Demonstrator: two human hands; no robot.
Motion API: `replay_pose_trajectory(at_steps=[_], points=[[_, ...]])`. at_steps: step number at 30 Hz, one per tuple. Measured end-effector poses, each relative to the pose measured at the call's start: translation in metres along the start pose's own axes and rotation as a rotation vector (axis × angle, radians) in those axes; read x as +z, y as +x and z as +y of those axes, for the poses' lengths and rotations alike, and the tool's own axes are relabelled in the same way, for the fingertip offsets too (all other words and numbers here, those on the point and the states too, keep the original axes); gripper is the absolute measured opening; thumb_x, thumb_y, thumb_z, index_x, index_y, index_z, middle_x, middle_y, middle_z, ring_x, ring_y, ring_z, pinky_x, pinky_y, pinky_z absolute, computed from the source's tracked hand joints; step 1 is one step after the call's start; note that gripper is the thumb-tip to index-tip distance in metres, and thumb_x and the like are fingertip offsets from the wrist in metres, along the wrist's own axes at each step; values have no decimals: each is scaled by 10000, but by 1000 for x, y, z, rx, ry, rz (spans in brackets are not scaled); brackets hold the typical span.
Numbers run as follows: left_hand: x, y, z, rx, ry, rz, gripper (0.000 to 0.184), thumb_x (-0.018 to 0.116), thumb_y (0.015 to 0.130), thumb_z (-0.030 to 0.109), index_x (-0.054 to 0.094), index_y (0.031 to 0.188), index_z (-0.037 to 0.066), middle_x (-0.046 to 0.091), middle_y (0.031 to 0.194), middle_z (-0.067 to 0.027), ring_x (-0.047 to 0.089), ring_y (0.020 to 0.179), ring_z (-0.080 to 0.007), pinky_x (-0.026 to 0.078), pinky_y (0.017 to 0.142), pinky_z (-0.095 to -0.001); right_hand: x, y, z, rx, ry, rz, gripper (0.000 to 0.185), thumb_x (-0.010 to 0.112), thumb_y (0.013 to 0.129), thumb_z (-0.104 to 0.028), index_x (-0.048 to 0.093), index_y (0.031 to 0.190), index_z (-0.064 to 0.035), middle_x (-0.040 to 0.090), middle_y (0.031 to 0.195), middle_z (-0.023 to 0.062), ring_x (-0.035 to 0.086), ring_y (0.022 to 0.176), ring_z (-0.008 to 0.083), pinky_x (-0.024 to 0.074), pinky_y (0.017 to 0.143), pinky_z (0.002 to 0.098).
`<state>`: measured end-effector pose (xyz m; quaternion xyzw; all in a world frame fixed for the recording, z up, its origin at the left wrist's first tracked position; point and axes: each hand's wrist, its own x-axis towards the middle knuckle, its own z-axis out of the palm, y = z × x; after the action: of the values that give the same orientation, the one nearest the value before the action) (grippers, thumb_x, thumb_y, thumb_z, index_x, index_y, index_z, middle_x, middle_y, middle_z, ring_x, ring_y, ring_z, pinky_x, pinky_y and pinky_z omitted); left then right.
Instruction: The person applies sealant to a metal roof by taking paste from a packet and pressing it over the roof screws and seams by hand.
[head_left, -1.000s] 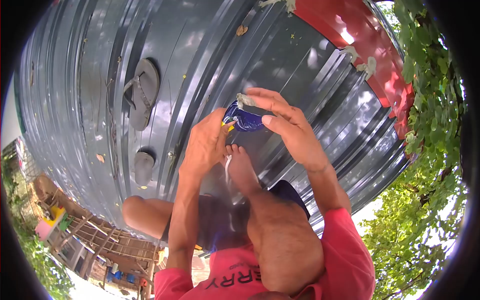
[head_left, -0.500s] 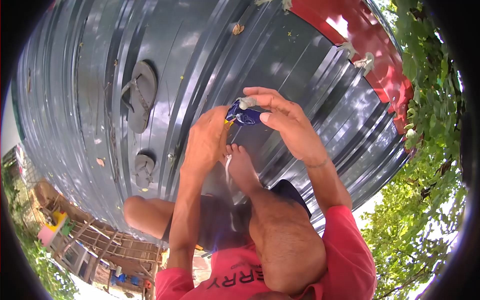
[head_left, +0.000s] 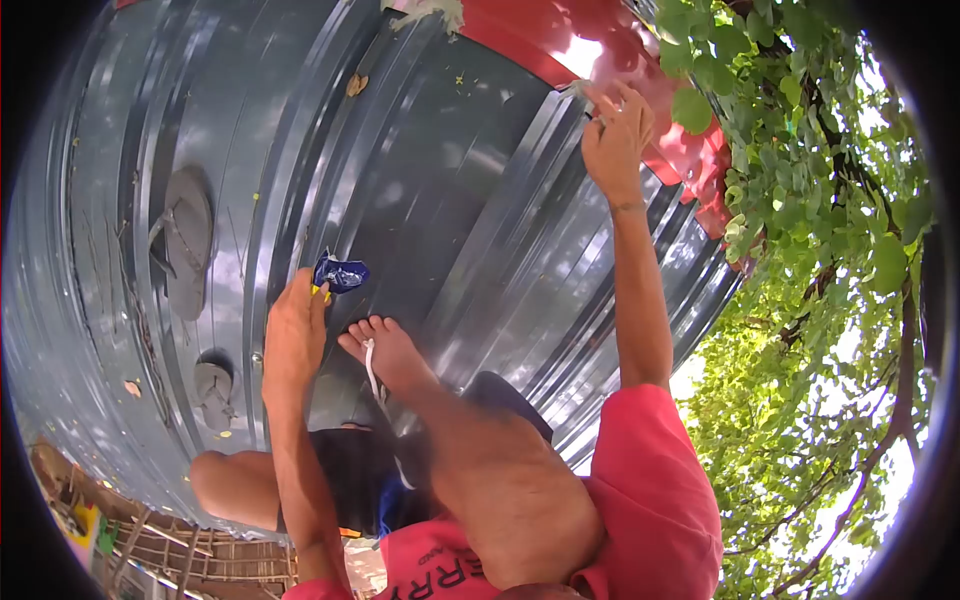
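My left hand is closed on a crumpled dark blue plastic packet with a bit of yellow at its edge. It holds the packet just above the dark corrugated metal roofing. My right hand reaches far out to the upper right, its fingers bent together at the edge of the red metal flashing. Whitish putty shows at its fingertips, where a roofing rib meets the flashing. Whether the fingers still pinch some of it is hard to see. More whitish putty is smeared further left along that edge.
Two grey flip-flops, one flip-flop and a second flip-flop, lie on the roofing to the left. My bare foot rests on the sheet. Leafy branches hang close on the right. Dry leaves and twigs are scattered about.
My right hand has left the blue packet, carrying whitish putty on its fingers, and moved up and right to the red flashing. My left hand keeps the packet. The view has shifted right.
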<state>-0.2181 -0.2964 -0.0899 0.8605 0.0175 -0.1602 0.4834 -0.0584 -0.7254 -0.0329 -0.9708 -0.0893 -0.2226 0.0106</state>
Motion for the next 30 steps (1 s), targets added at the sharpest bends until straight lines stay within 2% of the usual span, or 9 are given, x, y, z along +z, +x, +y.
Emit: replay_pose_trajectory(at_steps=[3,6,8,11,15,19,22,29,30], points=[[1,-1,-3,6,23,-17,136,566,1040,94,535,1057,-38,643,926,-254,646,826,-450,484,716,-490,15,-1,-5,-7,-141,-10,495,611,823,-95,712,1300,-183,489,1427,161,369,1394,394,276,1149,571],[-1,-2,-1,-6,-7,-16,143,574,1036,98,534,1050,-38,637,906,-251,648,821,-444,482,715,-489,24,-2,-9,-55,-222,48,476,630,849,-139,698,1320,-148,482,1463,188,345,1431,414,253,1163,606],[-2,-2,2,-32,-21,-11,148,580,1032,101,531,1040,-39,631,891,-250,649,822,-443,480,717,-489,30,-6,-14,-74,-302,38,475,637,867,-171,681,1334,-98,477,1488,210,349,1438,423,254,1173,608],[-1,-3,-3,2,16,-3,169,563,1054,116,527,1048,-49,648,865,-227,633,761,-390,489,711,-437,38,-15,-23,-87,-343,19,489,643,892,-217,660,1344,-33,469,1522,228,365,1440,433,259,1183,609],[0,-2,1,8,2,-2,151,587,1027,102,526,1026,-35,628,886,-254,613,835,-479,460,721,-511,43,-24,-34,-74,-342,-21,500,643,909,-243,650,1343,5,458,1547,225,377,1439,436,274,1186,601],[2,-1,3,22,25,-6,150,591,1023,98,520,1024,-34,629,892,-261,603,844,-493,453,722,-519,30,-21,-36,-87,-256,-14,461,640,909,-222,672,1342,-67,473,1531,215,385,1432,420,279,1184,583],[2,0,5,18,14,-20,152,593,1021,96,515,1023,-35,630,896,-264,602,849,-497,452,723,-522,31,-13,-24,-84,-316,48,448,640,901,-209,681,1335,-103,488,1506,211,391,1423,417,285,1175,578],[3,-2,5,19,16,-19,161,594,1023,99,512,1018,-39,633,911,-267,607,849,-496,454,724,-521,34,-13,-11,-96,-330,15,483,654,876,-184,658,1354,-118,465,1504,209,375,1423,407,296,1161,575],[2,-2,4,18,32,-27,170,587,1032,111,520,1040,-45,642,905,-260,625,835,-467,467,726,-499,35,-16,-12,-105,-321,5,492,660,866,-175,657,1354,-117,465,1500,207,375,1421,405,297,1160,573]])
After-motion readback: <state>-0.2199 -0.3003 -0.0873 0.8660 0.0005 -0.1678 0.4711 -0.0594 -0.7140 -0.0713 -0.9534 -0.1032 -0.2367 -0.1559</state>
